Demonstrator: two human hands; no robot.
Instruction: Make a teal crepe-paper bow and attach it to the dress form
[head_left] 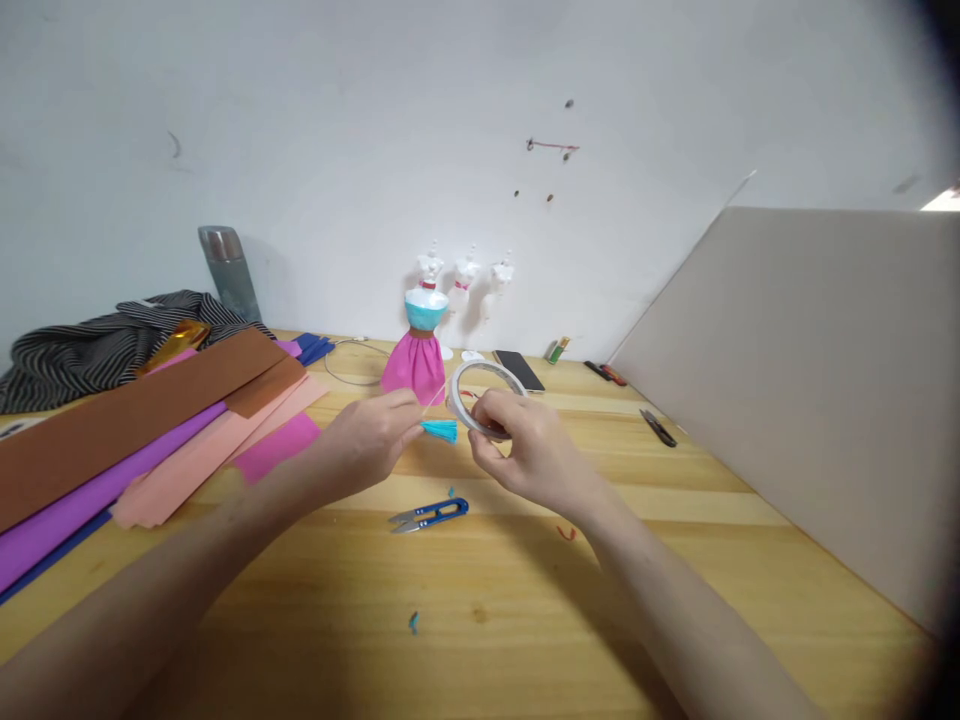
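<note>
1. Tape roll (457, 402): flat white ring, smooth sides, held up over the middle of the table. Right hand (525, 445) has it, fingers curled through the hole, thumb below, no slack.
2. Thin pale strip (434, 397) stretched from roll to left hand (379, 432). Probably tape; too fine to be sure from here.
3. Left hand: fingertips pinched together, turquoise tassel (442, 431) sticking out, fringed crepe-like strands fanned toward the roll.
4. Below the hands: snips (431, 514), blue frame, pointed metal blades, lying flat. Small turquoise and red scraps scattered near.
5. Behind: white dress form (425, 310), glossy light-blue bodice, brown waistband, gathered pink skirt. Two smaller white forms beside it.
6. Left side: long matte paper strips (150, 425), brown, purple, peach, pink, overlapping. Beyond, crumpled striped cloth (75, 335) and a grey-green bottle (229, 268) with a metallic cap.
7. Surface: pale wooden table (480, 600), visible grain. White wall (337, 150) behind, scuffed, few holes; plain white panel (810, 360) on the right.
</note>
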